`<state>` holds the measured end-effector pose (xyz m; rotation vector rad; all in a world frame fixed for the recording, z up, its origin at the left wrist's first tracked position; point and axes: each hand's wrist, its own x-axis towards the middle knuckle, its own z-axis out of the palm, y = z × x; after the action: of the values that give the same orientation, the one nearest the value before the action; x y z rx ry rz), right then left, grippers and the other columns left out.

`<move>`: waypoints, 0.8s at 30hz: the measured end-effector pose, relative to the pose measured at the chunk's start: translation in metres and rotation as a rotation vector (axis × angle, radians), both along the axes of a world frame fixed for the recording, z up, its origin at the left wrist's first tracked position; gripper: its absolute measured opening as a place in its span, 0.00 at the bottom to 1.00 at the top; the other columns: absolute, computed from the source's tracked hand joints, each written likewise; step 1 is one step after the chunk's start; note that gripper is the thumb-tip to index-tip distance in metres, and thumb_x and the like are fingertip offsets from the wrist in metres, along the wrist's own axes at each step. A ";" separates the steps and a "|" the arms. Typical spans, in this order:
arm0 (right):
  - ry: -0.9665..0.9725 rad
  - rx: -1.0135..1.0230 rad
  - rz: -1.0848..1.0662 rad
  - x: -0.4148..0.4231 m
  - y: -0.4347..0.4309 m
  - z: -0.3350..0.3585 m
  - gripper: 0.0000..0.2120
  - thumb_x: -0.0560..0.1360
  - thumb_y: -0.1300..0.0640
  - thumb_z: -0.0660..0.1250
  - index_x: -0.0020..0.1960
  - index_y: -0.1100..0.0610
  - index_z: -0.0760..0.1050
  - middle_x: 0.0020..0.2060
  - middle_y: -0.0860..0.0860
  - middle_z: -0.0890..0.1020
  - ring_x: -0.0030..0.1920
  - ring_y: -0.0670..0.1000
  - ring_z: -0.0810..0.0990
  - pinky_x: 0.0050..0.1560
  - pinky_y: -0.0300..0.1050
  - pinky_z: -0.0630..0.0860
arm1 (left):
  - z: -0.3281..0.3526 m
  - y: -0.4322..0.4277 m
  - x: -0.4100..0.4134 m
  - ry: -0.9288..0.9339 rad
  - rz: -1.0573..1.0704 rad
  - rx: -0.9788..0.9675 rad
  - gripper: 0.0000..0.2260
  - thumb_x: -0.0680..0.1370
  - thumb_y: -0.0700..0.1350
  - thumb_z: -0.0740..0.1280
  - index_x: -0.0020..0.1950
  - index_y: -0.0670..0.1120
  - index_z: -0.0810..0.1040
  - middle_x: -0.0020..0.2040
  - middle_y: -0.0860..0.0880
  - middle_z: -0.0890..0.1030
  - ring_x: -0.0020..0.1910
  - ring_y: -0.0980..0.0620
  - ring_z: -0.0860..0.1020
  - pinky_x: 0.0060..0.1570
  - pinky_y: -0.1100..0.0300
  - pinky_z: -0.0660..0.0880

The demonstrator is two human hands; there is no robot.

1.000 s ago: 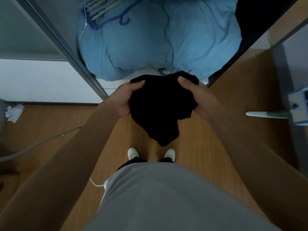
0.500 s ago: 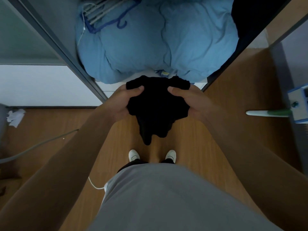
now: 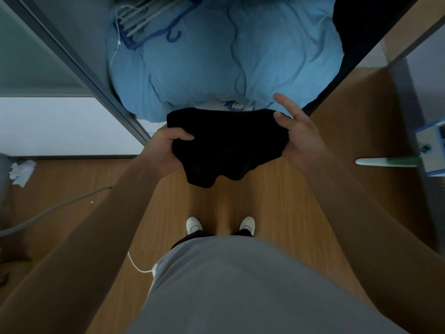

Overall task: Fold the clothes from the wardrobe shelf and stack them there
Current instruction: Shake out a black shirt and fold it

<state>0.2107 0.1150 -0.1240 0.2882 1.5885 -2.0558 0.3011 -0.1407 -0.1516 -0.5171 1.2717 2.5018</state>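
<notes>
A black garment (image 3: 227, 143) is bunched into a short wide bundle in front of the wardrobe opening, its lower edge hanging above the floor. My left hand (image 3: 166, 148) grips its left end, thumb on top. My right hand (image 3: 301, 136) holds the right end with the thumb and lower fingers, while the index finger points straight up off the cloth. Behind the garment a bulky light-blue duvet (image 3: 216, 63) fills the wardrobe shelf.
Blue and grey hangers (image 3: 154, 22) lie on the duvet at the back left. A grey wardrobe frame (image 3: 79, 68) runs diagonally on the left, a dark door edge (image 3: 361, 44) on the right. A blue-white box (image 3: 431, 148), a cable (image 3: 55, 208) and crumpled paper (image 3: 21, 171) lie on the wooden floor.
The garment has been gathered up: its hanging tail is shorter and the bundle wider. Both hands moved apart, and my right index finger lifted off the cloth.
</notes>
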 end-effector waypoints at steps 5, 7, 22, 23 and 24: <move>0.134 0.169 0.189 -0.004 -0.004 0.010 0.14 0.80 0.64 0.64 0.61 0.55 0.82 0.52 0.51 0.86 0.55 0.49 0.84 0.64 0.47 0.78 | -0.003 -0.003 -0.004 0.022 -0.015 -0.024 0.20 0.72 0.29 0.59 0.62 0.38 0.77 0.53 0.43 0.83 0.53 0.46 0.83 0.47 0.54 0.80; 0.291 0.348 0.372 -0.005 -0.009 0.014 0.15 0.77 0.58 0.71 0.64 0.52 0.81 0.58 0.49 0.84 0.59 0.46 0.82 0.66 0.43 0.76 | -0.004 -0.004 -0.004 0.012 -0.020 -0.026 0.20 0.71 0.29 0.59 0.62 0.38 0.77 0.53 0.43 0.83 0.53 0.45 0.82 0.47 0.54 0.80; 0.866 1.103 0.854 -0.022 -0.020 0.010 0.19 0.77 0.45 0.70 0.40 0.62 0.81 0.56 0.55 0.77 0.61 0.55 0.71 0.64 0.58 0.68 | 0.009 -0.027 -0.004 -0.027 0.091 -0.211 0.11 0.80 0.41 0.66 0.60 0.41 0.81 0.56 0.43 0.85 0.56 0.46 0.83 0.49 0.57 0.80; 0.922 1.115 0.856 -0.023 -0.021 0.011 0.18 0.77 0.45 0.71 0.44 0.61 0.84 0.65 0.54 0.76 0.70 0.56 0.66 0.72 0.54 0.62 | 0.011 -0.030 -0.003 -0.039 0.109 -0.243 0.12 0.81 0.45 0.67 0.61 0.41 0.81 0.56 0.44 0.85 0.57 0.46 0.83 0.49 0.58 0.80; 0.967 1.067 0.859 -0.023 -0.021 0.013 0.16 0.76 0.47 0.72 0.46 0.61 0.85 0.69 0.52 0.74 0.74 0.55 0.64 0.75 0.48 0.58 | 0.012 -0.033 -0.003 -0.052 0.125 -0.288 0.14 0.81 0.48 0.68 0.61 0.41 0.81 0.56 0.44 0.85 0.57 0.46 0.83 0.48 0.58 0.80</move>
<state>0.1875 0.0937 -0.1112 -1.0127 2.5798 -0.5033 0.2978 -0.1741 -0.1392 -0.7433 1.6364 2.3948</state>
